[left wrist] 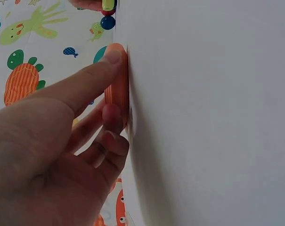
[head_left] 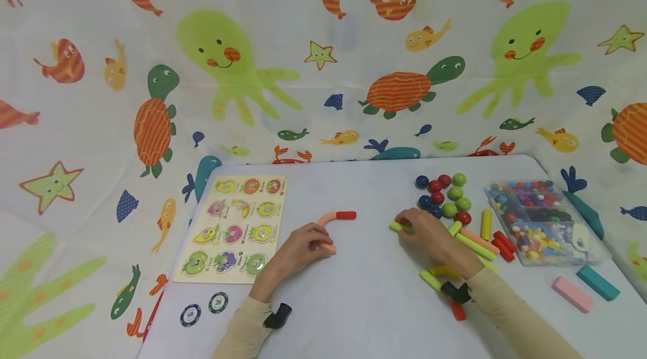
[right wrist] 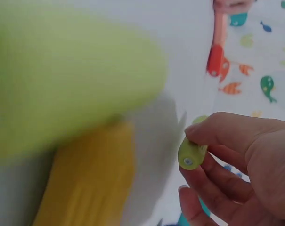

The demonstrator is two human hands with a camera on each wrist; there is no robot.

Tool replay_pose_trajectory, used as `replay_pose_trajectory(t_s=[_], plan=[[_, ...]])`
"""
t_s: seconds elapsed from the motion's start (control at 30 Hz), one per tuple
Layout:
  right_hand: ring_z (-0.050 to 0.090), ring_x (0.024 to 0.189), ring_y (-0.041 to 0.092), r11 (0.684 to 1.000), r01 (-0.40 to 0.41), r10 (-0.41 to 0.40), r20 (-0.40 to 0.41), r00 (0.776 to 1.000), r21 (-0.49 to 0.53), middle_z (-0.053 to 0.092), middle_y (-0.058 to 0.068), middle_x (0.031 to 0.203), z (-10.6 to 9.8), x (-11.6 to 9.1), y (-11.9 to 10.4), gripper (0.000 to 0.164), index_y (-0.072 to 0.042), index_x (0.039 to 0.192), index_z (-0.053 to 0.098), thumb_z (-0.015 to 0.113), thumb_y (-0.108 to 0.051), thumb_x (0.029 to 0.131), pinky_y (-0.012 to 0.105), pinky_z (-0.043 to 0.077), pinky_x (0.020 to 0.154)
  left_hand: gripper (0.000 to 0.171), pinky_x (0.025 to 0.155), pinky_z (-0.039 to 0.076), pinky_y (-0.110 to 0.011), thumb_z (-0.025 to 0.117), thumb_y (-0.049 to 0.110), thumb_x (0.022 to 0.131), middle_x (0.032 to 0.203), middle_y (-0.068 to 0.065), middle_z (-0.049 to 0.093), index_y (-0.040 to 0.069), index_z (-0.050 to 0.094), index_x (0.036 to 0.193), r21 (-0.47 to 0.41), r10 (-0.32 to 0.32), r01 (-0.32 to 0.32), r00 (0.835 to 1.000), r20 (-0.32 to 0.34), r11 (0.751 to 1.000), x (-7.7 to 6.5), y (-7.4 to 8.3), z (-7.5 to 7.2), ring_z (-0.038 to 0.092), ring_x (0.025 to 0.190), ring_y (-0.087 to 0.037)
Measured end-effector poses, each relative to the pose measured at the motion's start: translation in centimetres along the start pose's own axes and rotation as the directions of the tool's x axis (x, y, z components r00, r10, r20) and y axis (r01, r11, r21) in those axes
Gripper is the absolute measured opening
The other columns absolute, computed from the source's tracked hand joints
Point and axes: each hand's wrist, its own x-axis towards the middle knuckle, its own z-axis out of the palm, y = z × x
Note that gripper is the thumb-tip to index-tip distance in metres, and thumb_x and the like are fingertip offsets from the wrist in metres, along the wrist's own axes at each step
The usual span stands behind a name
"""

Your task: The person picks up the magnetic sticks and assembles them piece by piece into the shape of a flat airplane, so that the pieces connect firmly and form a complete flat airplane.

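My left hand (head_left: 299, 251) pinches a curved salmon-coloured piece (head_left: 328, 217) low over the white table, thumb on one side and fingers on the other. A short red cylinder (head_left: 346, 215) lies at the curve's far end, pointing right. In the left wrist view, the salmon piece (left wrist: 118, 84) stands between thumb and fingertips. Over to the right, my right hand (head_left: 429, 233) holds a short light-green cylinder (head_left: 396, 226) between thumb and fingers. The right wrist view shows the end of this green cylinder (right wrist: 190, 155), with a small pale dot in its middle.
At left lies a fruit picture board (head_left: 232, 227), with two round chips (head_left: 218, 303) below it. Red, blue and green balls (head_left: 449, 210), coloured sticks (head_left: 476, 246) and a yellow curved piece (head_left: 445, 272) surround my right hand. A compartment box (head_left: 571, 260) and pink block (head_left: 573, 294) lie farther right.
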Motion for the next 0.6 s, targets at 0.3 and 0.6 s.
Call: replay_pose_trajectory(t_s=[0.3, 0.6], plan=[[0.063, 0.094, 0.015, 0.983, 0.175, -0.174, 0.018, 0.985, -0.06, 0.069, -0.001, 0.102, 1.6, 0.4, -3.1, 0.027, -0.009, 0.112, 0.07, 0.077, -0.008, 0.086, 0.039, 0.056, 0.089, 0.022, 0.083, 0.053, -0.025, 0.081, 0.019, 0.087, 0.117, 0.001, 0.065, 0.012, 0.078, 0.108, 0.021, 0.004, -0.004, 1.0, -0.014, 1.0, 0.0, 0.3, 0.1, 0.062, 0.097, -0.015], [0.063, 0.092, 0.012, 0.963, 0.269, -0.267, 0.079, 0.96, -0.018, 0.069, -0.001, 0.101, 3.3, 1.3, -5.5, 0.024, -0.009, 0.109, 0.07, 0.077, -0.006, 0.086, 0.035, 0.057, 0.087, 0.02, 0.088, 0.054, -0.027, 0.08, 0.022, 0.088, 0.114, 0.005, 0.065, 0.016, 0.078, 0.107, 0.027, -0.024, 0.025, 1.0, -0.014, 0.999, 0.2, 0.4, 0.1, 0.062, 0.099, -0.01]])
